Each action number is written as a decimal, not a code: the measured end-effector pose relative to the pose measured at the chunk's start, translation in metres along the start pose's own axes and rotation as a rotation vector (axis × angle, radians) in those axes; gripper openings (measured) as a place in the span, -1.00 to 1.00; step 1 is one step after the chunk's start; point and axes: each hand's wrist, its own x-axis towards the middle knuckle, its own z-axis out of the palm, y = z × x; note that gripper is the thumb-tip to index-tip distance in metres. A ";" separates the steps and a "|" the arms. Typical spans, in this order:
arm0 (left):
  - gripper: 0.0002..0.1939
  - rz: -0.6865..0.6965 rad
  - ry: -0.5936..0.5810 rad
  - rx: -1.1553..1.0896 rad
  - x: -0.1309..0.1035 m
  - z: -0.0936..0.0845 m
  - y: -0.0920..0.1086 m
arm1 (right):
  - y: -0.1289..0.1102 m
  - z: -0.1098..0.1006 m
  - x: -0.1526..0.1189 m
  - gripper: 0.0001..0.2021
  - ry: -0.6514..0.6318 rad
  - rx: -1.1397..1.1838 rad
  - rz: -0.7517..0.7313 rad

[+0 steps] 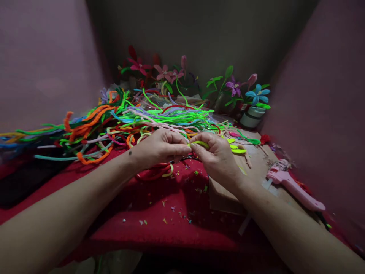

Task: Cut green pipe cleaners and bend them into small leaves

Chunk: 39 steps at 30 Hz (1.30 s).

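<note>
Between my two hands is a yellow-green pipe cleaner (202, 144), held just above the red cloth. My left hand (168, 145) pinches one end of it between thumb and fingers. Close beside, my right hand (213, 150) has its fingers curled round the rest. The fingertips of both hands nearly meet. Several yellow petal-shaped loops (238, 151) show just past my right hand, on the cardboard; whether they join the held piece I cannot tell. A dark slim tool (189, 157) lies partly hidden beneath my hands.
A large heap of coloured pipe cleaners (171, 116) spreads behind my hands. A pink glue gun (296, 186) rests on cardboard (225, 196) at the right. Pipe-cleaner flowers (258, 95) stand in pots (252, 117) at the back. Small scraps (172, 208) dot the red cloth (137, 220).
</note>
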 end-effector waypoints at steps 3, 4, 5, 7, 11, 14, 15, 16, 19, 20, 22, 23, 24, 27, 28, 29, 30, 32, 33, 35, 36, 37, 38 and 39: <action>-0.79 0.314 0.220 0.734 -0.005 0.004 0.003 | 0.000 0.002 0.002 -0.93 -0.080 0.213 0.326; -0.82 0.387 0.245 0.913 -0.006 0.006 0.001 | 0.000 0.003 0.003 -0.92 -0.106 0.290 0.395; -0.83 0.427 0.249 1.039 -0.007 0.007 -0.001 | 0.001 0.003 0.004 -0.90 -0.124 0.356 0.433; -0.81 0.426 0.242 1.133 -0.008 0.007 -0.007 | 0.002 0.004 0.004 -0.89 -0.134 0.437 0.451; -0.75 0.308 0.207 0.910 -0.003 0.001 -0.010 | 0.005 0.004 0.005 -0.91 -0.113 0.405 0.424; -0.75 0.218 0.106 0.735 0.000 -0.002 -0.006 | 0.009 0.005 0.006 -0.90 -0.075 0.255 0.366; -0.75 0.183 0.105 0.696 0.001 -0.001 -0.004 | 0.010 0.006 0.006 -0.91 -0.059 0.169 0.322; -0.74 0.144 0.125 0.666 0.001 0.001 -0.003 | 0.010 0.006 0.006 -0.91 -0.045 0.068 0.267; -0.70 0.021 0.221 0.605 0.000 0.011 0.001 | 0.012 0.007 0.005 -0.88 -0.024 -0.209 0.105; -0.70 -0.011 0.241 0.589 -0.001 0.015 0.002 | 0.012 0.008 0.004 -0.88 -0.027 -0.271 0.070; -0.71 -0.046 0.264 0.568 -0.002 0.020 0.003 | 0.013 0.009 0.003 -0.88 -0.039 -0.341 0.031; -0.72 -0.056 0.272 0.554 -0.002 0.020 0.004 | 0.014 0.009 0.002 -0.88 -0.042 -0.355 0.018; -0.72 -0.070 0.275 0.534 -0.002 0.019 0.004 | 0.015 0.010 0.002 -0.88 -0.039 -0.358 0.006; -0.71 -0.155 0.234 0.395 0.003 0.004 0.011 | 0.015 0.010 0.002 -0.85 0.041 -0.325 -0.050; -0.72 -0.182 0.205 0.325 0.006 -0.003 0.015 | 0.013 0.010 0.002 -0.75 0.095 -0.302 -0.059; -0.74 -0.198 0.253 0.255 0.010 -0.010 0.020 | 0.011 0.009 0.002 -0.65 0.149 -0.276 -0.053; -0.74 -0.216 0.306 0.230 0.016 -0.016 0.027 | 0.008 0.008 0.001 -0.59 0.186 -0.252 -0.041; -0.75 -0.154 0.352 0.254 0.032 -0.023 0.041 | 0.003 0.007 -0.002 -0.68 0.143 -0.243 -0.051; -0.77 -0.130 0.331 0.278 0.042 -0.022 0.048 | 0.000 0.007 -0.004 -0.74 0.060 -0.271 -0.101; -0.78 -0.130 0.245 0.366 0.066 -0.014 0.058 | -0.003 0.009 -0.008 -0.79 -0.191 -0.388 -0.260; -0.78 -0.119 0.170 0.415 0.079 -0.006 0.060 | -0.004 0.010 -0.009 -0.80 -0.324 -0.455 -0.341; -0.78 -0.129 0.073 0.461 0.093 0.003 0.062 | -0.005 0.012 -0.011 -0.80 -0.443 -0.516 -0.402; -0.78 -0.147 -0.014 0.518 0.106 0.012 0.062 | -0.005 0.014 -0.013 -0.79 -0.540 -0.555 -0.443; -0.77 -0.136 -0.063 0.582 0.119 0.022 0.062 | -0.004 0.016 -0.014 -0.78 -0.609 -0.569 -0.471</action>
